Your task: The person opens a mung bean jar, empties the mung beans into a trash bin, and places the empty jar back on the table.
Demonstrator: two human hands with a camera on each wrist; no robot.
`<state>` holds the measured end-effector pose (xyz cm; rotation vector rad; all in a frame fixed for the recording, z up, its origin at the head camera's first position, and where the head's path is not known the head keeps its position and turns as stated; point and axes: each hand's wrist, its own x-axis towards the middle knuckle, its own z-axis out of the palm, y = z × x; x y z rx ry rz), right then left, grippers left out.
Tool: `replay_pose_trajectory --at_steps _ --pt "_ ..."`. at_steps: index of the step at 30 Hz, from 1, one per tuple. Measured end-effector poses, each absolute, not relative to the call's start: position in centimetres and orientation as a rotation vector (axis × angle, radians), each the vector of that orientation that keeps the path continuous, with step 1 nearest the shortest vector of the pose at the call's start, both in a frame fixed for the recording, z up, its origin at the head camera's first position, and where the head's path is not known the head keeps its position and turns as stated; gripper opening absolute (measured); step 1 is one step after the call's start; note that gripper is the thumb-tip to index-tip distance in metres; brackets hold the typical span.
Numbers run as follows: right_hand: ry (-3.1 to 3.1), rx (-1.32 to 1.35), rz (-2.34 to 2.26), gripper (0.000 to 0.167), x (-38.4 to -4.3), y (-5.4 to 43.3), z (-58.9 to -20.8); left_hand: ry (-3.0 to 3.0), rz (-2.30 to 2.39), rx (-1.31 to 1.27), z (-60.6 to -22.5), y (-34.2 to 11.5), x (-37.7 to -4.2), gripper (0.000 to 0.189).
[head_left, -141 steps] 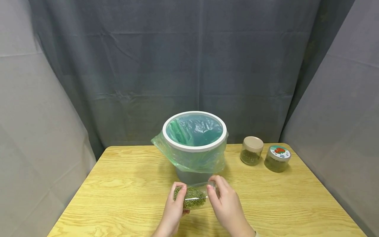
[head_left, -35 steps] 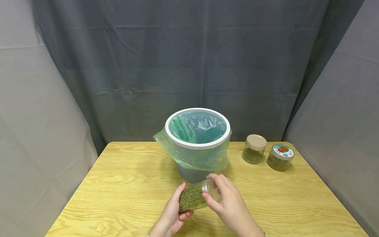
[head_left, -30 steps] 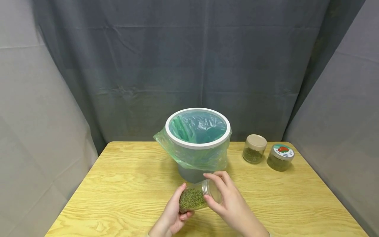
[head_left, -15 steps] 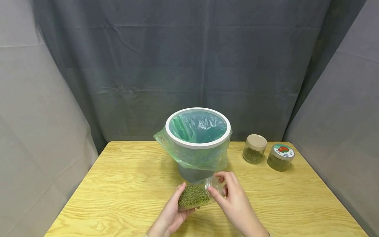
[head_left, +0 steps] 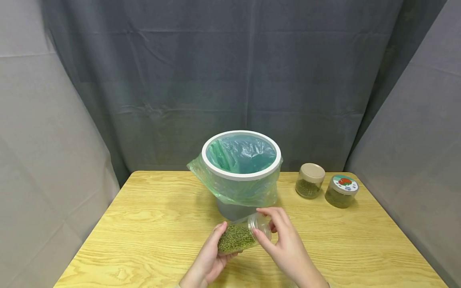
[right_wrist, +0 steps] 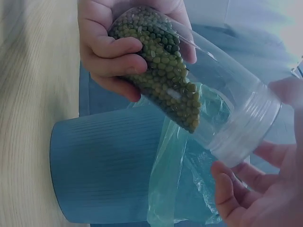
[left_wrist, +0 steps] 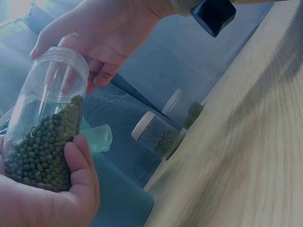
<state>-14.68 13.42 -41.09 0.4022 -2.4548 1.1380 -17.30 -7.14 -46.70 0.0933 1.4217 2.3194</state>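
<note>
A clear jar (head_left: pixel 235 238) partly filled with green mung beans (right_wrist: pixel 158 66) lies tilted above the table, its clear lid end pointing up and to the right. My left hand (head_left: pixel 210 256) grips the jar's body near the base, thumb on top and fingers beneath. Around the transparent lid (right_wrist: pixel 246 125), my right hand (head_left: pixel 284 244) has its thumb on one side and its fingers on the other. In the left wrist view the lid appears seated on the jar's mouth, and the beans slope towards the base.
Just beyond the hands stands a grey bin (head_left: pixel 234 212) with a white rim, lined with a green plastic bag (head_left: pixel 248 192). At the back right are a jar with a beige lid (head_left: pixel 309 182) and one with a tomato-picture lid (head_left: pixel 341 192). Grey curtains enclose the wooden table (head_left: pixel 144 232).
Since the earliest frame, the jar's lid end has tipped upward. My right-hand fingers have loosened from the lid, shifted and closed round it again. The left hand keeps its grip.
</note>
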Motion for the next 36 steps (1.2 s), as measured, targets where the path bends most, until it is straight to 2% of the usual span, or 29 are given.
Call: replay_pose_trajectory --at_steps 4,8,15,23,31,36 --pt "-2.416 0.513 1.076 0.056 -14.77 13.62 -41.35 1.417 2.331 0.084 -46.76 -7.21 -17.36 0.053" --pt "-2.411 0.564 1.072 0.065 -14.82 13.81 -41.41 1.438 2.35 0.076 -46.71 -7.29 -17.4 0.043" --pt "-2.542 0.413 1.168 0.047 -14.79 13.74 -41.08 1.664 2.338 0.13 -46.24 -7.29 -16.97 0.029" --pt "-2.698 0.132 1.357 0.042 -15.23 13.6 -40.66 1.837 2.345 0.121 -46.16 -7.18 -16.81 0.04" --pt "-2.643 0.158 1.389 0.04 -15.15 13.5 -40.56 1.816 2.343 0.121 -46.13 -7.31 -16.85 0.029" --pt "-2.586 0.267 1.366 0.043 -15.02 13.57 -40.72 1.721 2.374 0.113 -46.21 -7.42 -17.04 0.024"
